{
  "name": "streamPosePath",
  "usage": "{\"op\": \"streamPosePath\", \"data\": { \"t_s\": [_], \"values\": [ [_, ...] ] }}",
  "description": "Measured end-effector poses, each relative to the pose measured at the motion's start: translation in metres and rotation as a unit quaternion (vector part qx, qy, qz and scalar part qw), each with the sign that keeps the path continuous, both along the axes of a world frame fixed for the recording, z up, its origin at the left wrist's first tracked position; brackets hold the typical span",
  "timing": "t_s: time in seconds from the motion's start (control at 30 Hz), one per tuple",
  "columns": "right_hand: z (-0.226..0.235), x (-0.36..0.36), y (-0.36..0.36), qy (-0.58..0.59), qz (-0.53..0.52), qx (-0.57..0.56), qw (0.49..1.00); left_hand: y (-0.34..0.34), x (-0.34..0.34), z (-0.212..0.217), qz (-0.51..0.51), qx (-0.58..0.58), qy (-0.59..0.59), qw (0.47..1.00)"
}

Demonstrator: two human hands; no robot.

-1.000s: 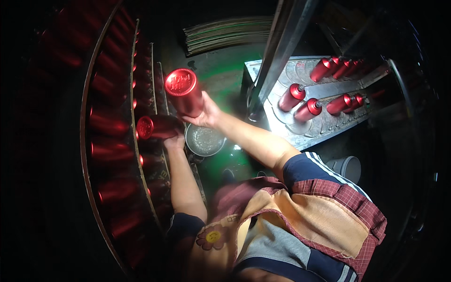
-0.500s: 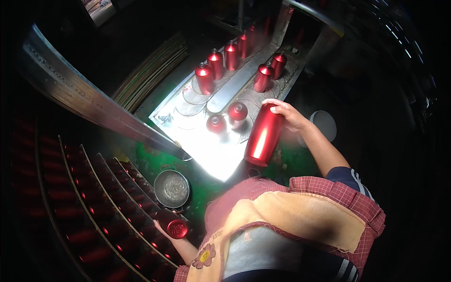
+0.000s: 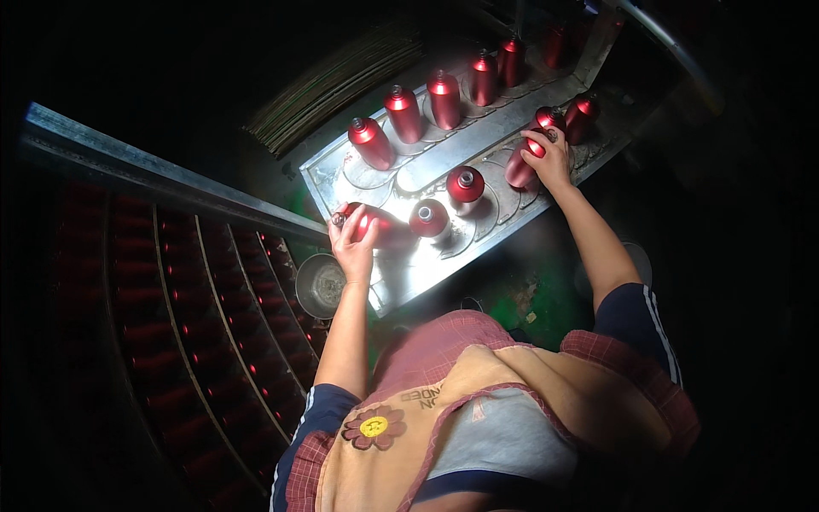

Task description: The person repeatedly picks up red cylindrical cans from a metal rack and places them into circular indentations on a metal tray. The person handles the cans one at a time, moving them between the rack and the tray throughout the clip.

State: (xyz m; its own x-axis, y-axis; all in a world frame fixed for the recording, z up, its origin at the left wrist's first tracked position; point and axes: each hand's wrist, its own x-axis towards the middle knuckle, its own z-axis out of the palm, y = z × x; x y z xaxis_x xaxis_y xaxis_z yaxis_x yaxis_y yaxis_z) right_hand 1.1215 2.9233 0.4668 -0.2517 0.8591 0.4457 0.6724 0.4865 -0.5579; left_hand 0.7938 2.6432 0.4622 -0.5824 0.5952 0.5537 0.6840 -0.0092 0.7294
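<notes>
My left hand [image 3: 352,247] has its fingers wrapped round the neck end of a shiny red metal bottle [image 3: 388,229]. That bottle is tilted, its neck to the left and its base over the brightly lit end of the metal conveyor [image 3: 408,286]. On the right, my right hand [image 3: 550,158] grips another red bottle [image 3: 519,171] near its shoulder, over the conveyor's near row. Between my hands stand two upright red bottles, one [image 3: 428,218] beside the left-hand bottle and one [image 3: 465,186] farther right. Fingers partly cover both held bottles.
Several red bottles [image 3: 444,98] stand upright along the conveyor's far row. More [image 3: 583,117] stand beyond my right hand. At left, a rack [image 3: 200,282] holds many red bottles below a metal beam [image 3: 171,175]. A metal pan [image 3: 320,288] sits beside it; stacked sheets [image 3: 333,81] lie behind.
My left hand has brought its bottle up from beside the rack to the conveyor's end. My right hand has moved its bottle from in front of the conveyor onto the near row. The view has shifted.
</notes>
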Motion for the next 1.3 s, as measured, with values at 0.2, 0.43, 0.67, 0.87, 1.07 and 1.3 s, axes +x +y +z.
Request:
{"op": "streamPosePath", "data": {
  "t_s": [0.2,0.43,0.67,0.87,1.07,1.3],
  "values": [
    [-0.033,0.002,0.042,-0.056,-0.013,-0.071,0.996,0.042,0.052,-0.027,-0.012,-0.142,-0.049,0.989],
    [0.003,0.021,0.013,-0.005,-0.058,0.112,0.992,0.016,0.047,-0.013,-0.112,-0.042,-0.012,0.993],
    [0.043,-0.055,-0.133,0.286,0.123,0.007,0.950,-0.155,-0.028,-0.040,0.008,-0.038,-0.187,0.982],
    [0.080,-0.218,-0.263,0.282,0.267,-0.072,0.919,-0.317,-0.158,-0.076,0.158,-0.016,-0.499,0.852],
    [0.116,-0.355,-0.306,0.240,0.335,-0.085,0.907,-0.375,-0.274,-0.069,0.210,0.021,-0.495,0.843],
    [0.143,-0.445,-0.265,0.157,0.250,-0.033,0.955,-0.325,-0.340,-0.086,0.191,0.067,-0.534,0.821]
  ]
}}
